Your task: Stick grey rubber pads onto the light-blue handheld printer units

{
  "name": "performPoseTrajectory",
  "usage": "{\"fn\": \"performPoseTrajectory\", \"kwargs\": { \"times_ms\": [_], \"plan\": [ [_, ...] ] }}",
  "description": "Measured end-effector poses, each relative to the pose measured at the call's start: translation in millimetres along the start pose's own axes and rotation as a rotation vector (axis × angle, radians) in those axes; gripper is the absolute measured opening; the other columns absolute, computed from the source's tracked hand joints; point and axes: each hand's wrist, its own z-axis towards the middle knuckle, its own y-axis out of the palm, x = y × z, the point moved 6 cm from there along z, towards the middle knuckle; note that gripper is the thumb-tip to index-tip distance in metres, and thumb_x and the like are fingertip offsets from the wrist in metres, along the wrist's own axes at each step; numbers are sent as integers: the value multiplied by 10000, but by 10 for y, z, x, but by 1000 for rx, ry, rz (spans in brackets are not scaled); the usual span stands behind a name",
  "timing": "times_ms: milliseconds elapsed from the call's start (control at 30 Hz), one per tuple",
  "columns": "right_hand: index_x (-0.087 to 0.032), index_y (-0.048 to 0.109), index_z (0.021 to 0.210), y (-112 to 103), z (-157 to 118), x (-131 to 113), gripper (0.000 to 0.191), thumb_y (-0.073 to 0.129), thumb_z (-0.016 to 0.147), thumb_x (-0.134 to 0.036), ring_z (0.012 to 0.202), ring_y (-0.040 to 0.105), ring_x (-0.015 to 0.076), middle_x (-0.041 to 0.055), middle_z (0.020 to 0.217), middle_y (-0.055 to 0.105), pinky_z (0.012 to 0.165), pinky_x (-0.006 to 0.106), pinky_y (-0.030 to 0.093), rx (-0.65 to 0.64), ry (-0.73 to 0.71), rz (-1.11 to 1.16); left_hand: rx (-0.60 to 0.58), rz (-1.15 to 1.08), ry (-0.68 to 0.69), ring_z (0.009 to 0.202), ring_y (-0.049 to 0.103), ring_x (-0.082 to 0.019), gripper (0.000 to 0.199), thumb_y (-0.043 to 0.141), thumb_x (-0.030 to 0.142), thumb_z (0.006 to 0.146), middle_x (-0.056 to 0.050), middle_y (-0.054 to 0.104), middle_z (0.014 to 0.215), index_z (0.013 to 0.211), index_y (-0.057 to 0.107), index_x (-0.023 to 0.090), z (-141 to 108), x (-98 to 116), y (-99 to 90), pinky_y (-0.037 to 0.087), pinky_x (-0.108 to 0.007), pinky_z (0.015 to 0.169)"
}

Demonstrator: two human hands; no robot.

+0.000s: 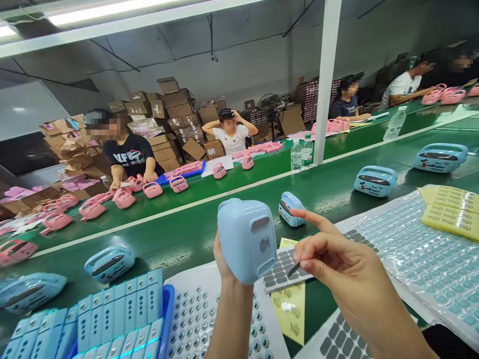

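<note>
My left hand (220,259) is wrapped round a light-blue speaker-like plastic case (239,234), its underside turned to the right. On that underside are a grey oval pad (261,223) in one recess, a block of dark print and a second recess that shows blue. Between thumb and fingertips, my right hand (337,264) pinches a small dark-grey pad (294,269), just right of the case and apart from it; its index finger is stretched out. Behind the pad lies a sheet of grey oval pads (279,264), partly over yellow label paper (290,311).
A blue tray (168,319) of light-blue parts stands at front left, beside a sheet of round stickers (192,304). Finished-looking blue cases (376,180) sit along the green belt (179,219). Clear sticker sheets (422,249) lie right. Co-workers sit beyond, near pink cases (152,189).
</note>
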Motion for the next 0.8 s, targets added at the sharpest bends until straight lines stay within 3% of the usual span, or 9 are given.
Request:
{"fn": "performPoseTrajectory", "kwargs": {
  "times_ms": [100,167,233,333,433,500,567,667,800],
  "plan": [
    [-289,720,740,52,-5,-15,85,757,767,-217,1377,390,266,29,1342,521,682,202,557,17,9,-3,71,-82,36,537,587,-187,581,320,478,981,-30,641,712,596,612,157,-18,27,-63,511,-332,484],
    [-317,720,750,97,-6,-73,136,744,769,-184,1369,398,245,31,1125,635,679,201,559,7,-78,-73,87,-95,85,478,546,-174,580,309,468,988,-20,587,608,598,614,165,-40,58,-65,482,-311,450],
    [-273,693,723,135,-12,-116,145,701,790,-145,1256,514,206,36,985,657,685,167,551,20,-156,-137,96,-96,103,473,546,-182,579,314,464,986,-16,560,565,576,594,165,-64,68,-44,478,-317,449],
    [-184,654,687,152,-15,-127,132,641,797,-113,940,651,146,68,1178,593,587,104,505,82,-158,-134,122,-83,125,485,563,-185,533,339,445,978,-11,583,591,633,634,165,-91,82,-17,488,-323,453],
    [-197,638,664,212,-7,-146,138,680,769,-119,1145,588,187,47,968,654,685,139,545,4,-120,-115,122,-62,146,555,605,-184,550,309,475,984,-43,658,745,744,676,143,-82,101,-17,522,-330,502],
    [-218,625,682,215,-14,-216,163,701,761,-99,1269,505,170,12,839,655,777,169,559,-5,-186,-150,99,-54,156,574,611,-190,561,294,480,986,-52,660,760,731,651,131,-58,112,-39,525,-332,515],
    [-215,619,748,171,-27,-265,174,702,752,-63,1137,597,153,-6,993,657,758,172,570,60,-234,-147,80,-57,171,531,584,-185,534,305,473,982,-32,623,680,716,626,139,-35,126,-76,497,-315,479],
    [-213,612,787,153,-43,-288,205,721,734,-48,1152,601,183,6,1098,645,703,180,585,81,-253,-159,66,-52,157,588,618,-195,554,298,527,973,-49,655,770,869,687,147,-22,124,-110,496,-297,481],
    [-233,607,779,183,-65,-350,217,709,760,-42,1280,512,155,-36,917,674,732,154,574,27,-340,-217,69,-58,126,553,596,-165,627,240,545,978,-63,679,855,907,714,141,-47,119,-79,502,-285,488]
  ]
}}
